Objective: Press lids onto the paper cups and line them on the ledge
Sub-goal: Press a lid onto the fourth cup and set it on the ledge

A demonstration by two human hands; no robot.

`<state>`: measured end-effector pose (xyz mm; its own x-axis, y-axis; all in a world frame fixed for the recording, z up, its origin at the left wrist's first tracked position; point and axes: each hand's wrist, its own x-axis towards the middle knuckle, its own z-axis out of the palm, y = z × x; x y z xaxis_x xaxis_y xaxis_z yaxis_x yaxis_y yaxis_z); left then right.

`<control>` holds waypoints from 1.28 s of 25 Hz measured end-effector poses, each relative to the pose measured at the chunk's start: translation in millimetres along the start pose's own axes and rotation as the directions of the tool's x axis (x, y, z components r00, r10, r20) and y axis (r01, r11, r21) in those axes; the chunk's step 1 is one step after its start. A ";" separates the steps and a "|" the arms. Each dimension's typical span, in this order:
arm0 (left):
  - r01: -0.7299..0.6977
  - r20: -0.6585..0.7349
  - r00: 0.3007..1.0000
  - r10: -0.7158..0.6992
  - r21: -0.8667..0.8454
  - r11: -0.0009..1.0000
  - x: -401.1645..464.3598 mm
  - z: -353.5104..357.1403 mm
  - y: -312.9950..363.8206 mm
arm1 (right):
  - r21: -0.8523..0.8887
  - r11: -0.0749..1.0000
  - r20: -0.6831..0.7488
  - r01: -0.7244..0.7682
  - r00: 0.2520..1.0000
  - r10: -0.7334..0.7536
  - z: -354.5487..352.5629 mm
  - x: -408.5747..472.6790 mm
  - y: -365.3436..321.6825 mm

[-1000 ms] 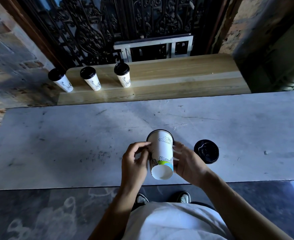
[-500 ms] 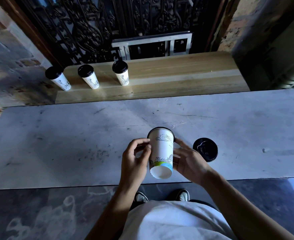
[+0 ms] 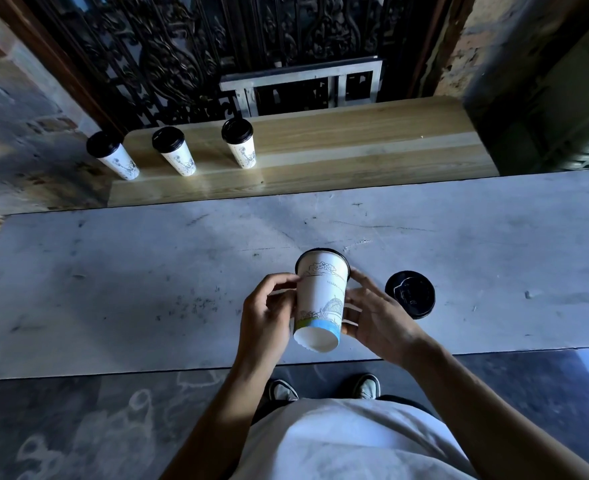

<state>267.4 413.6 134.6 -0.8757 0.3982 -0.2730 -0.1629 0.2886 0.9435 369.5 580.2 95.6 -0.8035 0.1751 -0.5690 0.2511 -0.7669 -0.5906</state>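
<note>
Paper cup (image 3: pixel 321 299) between both hands

Cup (image 3: pixel 321 299): matt printed paper. Lid (image 3: pixel 410 294): glossy black plastic. Ledge (image 3: pixel 355 143): smooth grained wood. Table (image 3: pixel 113 271): scuffed grey stone.

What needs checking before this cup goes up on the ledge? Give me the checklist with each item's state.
1. Cup held: ok. Left hand and right hand both grip the paper cup.
2. Lid on the cup: ok; a black rim shows around its far end. Whether it is fully seated: cannot tell.
3. Cup upright: not ok. It is tipped, base toward the camera.
4. Space on the wooden ledge: ok. Three lidded cups stand at its left; bare wood lies to their right.
5. Spare lid out of the way: ok. It lies on the table, right of the hands.
</note>
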 end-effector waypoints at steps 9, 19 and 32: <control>-0.110 0.073 0.992 0.104 0.095 0.989 -6.9 2.2 -12.1 | -0.007 0.999 0.030 0.037 0.999 -0.037 -2.1 7.4 6.8; -0.472 0.009 0.872 0.490 0.281 0.835 -14.0 1.8 -12.2 | -0.041 0.999 0.016 0.031 0.999 -0.031 6.8 -3.1 10.9; -0.148 -0.033 0.988 0.150 0.050 0.988 -17.7 2.4 -11.9 | 0.032 0.999 -0.008 0.025 1.000 -0.025 -0.8 -1.5 5.6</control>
<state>285.9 405.1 127.7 -0.9046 0.4083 -0.1221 -0.0081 0.2698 0.9629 372.5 576.1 92.7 -0.8049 0.1993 -0.5589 0.2133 -0.7818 -0.5859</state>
